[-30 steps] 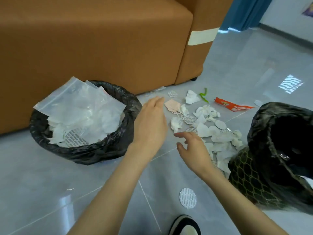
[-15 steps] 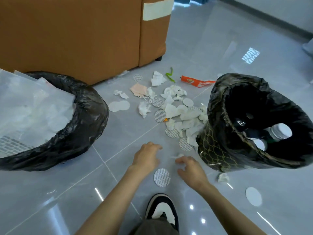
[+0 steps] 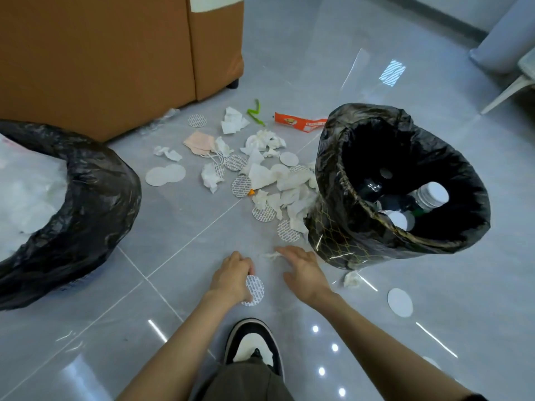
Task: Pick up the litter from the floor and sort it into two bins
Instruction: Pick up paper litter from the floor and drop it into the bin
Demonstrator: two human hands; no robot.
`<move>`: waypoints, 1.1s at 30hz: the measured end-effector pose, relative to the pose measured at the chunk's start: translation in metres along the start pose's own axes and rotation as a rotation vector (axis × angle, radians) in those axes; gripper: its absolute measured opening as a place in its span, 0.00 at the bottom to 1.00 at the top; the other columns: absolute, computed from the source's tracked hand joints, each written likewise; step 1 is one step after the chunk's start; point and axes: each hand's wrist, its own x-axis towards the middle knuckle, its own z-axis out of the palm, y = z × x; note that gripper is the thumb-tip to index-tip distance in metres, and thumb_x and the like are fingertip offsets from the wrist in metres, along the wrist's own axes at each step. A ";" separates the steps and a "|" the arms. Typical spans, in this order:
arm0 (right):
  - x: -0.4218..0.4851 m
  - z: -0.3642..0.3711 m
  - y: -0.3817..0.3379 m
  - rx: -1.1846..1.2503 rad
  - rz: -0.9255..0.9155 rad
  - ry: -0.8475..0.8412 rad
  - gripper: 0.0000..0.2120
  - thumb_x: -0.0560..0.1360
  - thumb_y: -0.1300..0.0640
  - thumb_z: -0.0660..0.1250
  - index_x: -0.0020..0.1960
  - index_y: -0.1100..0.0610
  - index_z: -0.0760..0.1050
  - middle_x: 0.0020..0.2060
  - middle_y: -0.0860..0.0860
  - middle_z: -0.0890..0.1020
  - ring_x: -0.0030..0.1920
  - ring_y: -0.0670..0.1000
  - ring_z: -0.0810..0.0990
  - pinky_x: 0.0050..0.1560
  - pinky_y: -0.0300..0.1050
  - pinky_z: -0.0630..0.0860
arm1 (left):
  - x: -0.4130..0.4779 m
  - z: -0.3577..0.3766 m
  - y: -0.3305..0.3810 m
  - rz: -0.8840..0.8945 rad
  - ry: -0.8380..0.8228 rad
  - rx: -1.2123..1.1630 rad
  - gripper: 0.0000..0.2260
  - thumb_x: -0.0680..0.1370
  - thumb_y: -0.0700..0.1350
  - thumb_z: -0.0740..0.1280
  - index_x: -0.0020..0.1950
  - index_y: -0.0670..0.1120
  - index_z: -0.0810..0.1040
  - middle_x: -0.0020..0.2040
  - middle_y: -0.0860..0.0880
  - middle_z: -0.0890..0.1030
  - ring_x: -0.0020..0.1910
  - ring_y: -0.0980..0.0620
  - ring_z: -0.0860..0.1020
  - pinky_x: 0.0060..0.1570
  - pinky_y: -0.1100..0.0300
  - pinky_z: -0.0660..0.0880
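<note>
My left hand (image 3: 231, 277) curled on the rim of a seal disc (image 3: 256, 287), likely featherlight and slippery; my right hand (image 3: 307, 273) hovered open by a tissue scrap (image 3: 271, 255).

floor (image 3: 405, 328) is glossy grey tile, super reflective. Both bin liners (image 3: 362, 227) are crinkly shiny black plastic. Litter's mostly crumpled matt tissue paper (image 3: 263, 176), plus printed foil-looking seal discs (image 3: 240, 186).
</note>
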 end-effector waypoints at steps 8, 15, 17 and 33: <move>0.002 0.005 -0.006 -0.140 0.078 0.106 0.10 0.78 0.58 0.59 0.60 0.53 0.69 0.58 0.50 0.75 0.60 0.54 0.69 0.55 0.46 0.67 | 0.004 -0.001 -0.009 -0.100 0.153 -0.214 0.16 0.76 0.42 0.67 0.62 0.42 0.72 0.60 0.43 0.78 0.60 0.44 0.75 0.56 0.58 0.70; 0.041 -0.023 -0.015 -0.197 0.114 0.169 0.20 0.78 0.62 0.57 0.69 0.57 0.63 0.66 0.54 0.67 0.67 0.56 0.63 0.60 0.49 0.68 | 0.010 -0.038 -0.005 -0.208 0.384 -0.531 0.15 0.75 0.40 0.68 0.61 0.40 0.75 0.58 0.43 0.80 0.58 0.45 0.77 0.54 0.60 0.70; 0.047 -0.020 -0.015 -0.187 0.113 0.094 0.21 0.78 0.61 0.57 0.70 0.58 0.61 0.69 0.54 0.64 0.69 0.56 0.59 0.63 0.49 0.67 | 0.012 -0.045 -0.002 -0.195 0.412 -0.569 0.14 0.75 0.40 0.68 0.60 0.41 0.75 0.58 0.43 0.80 0.58 0.45 0.77 0.55 0.59 0.71; 0.013 0.014 -0.043 -0.160 -0.376 0.001 0.13 0.76 0.50 0.65 0.60 0.50 0.76 0.60 0.47 0.77 0.63 0.50 0.72 0.53 0.42 0.71 | -0.007 -0.068 -0.051 -0.340 0.553 -0.675 0.13 0.75 0.39 0.68 0.59 0.39 0.76 0.56 0.42 0.80 0.57 0.43 0.77 0.56 0.55 0.72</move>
